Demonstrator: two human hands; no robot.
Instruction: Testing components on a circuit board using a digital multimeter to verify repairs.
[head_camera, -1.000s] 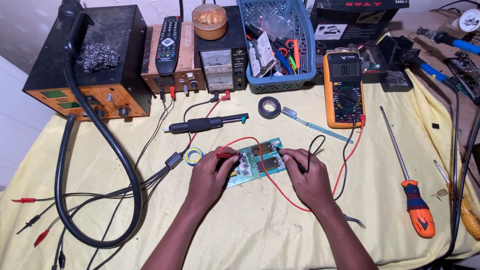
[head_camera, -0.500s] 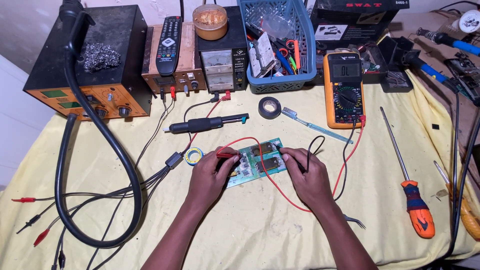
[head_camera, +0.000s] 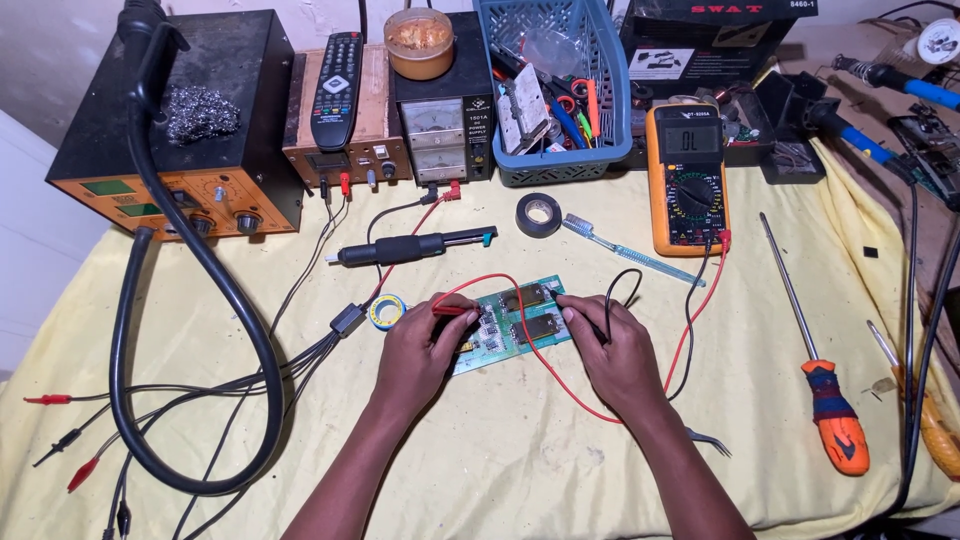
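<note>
The green circuit board (head_camera: 515, 320) lay flat on the yellow-covered table (head_camera: 520, 470), between the two hands and partly under their fingertips. The left hand (head_camera: 420, 355) pinched a red probe (head_camera: 450, 310), its grip closed on the shaft, tip set on the board's left part. The right hand (head_camera: 615, 350) was closed round a black probe, of which almost nothing showed past the fingers, so only its black lead (head_camera: 620, 285) gave it away.

The board looked thin, light and stiff, likely to skate on the cloth if pushed from one side (the parts on top seemed the fragile bit, not the board itself). Taking it by the bare edges would probably be safest, clear of the two dark square components. The probes looked slim and light, best held low on the shaft.

Counted: one board, two probes, one orange multimeter (head_camera: 686, 180), one roll of black tape (head_camera: 538, 214), one small blue-and-yellow spool (head_camera: 386, 311), one toothbrush (head_camera: 630, 252), one long screwdriver with an orange handle (head_camera: 830, 420), one remote control (head_camera: 338, 76), and one blue basket (head_camera: 555, 165) of tools.
</note>
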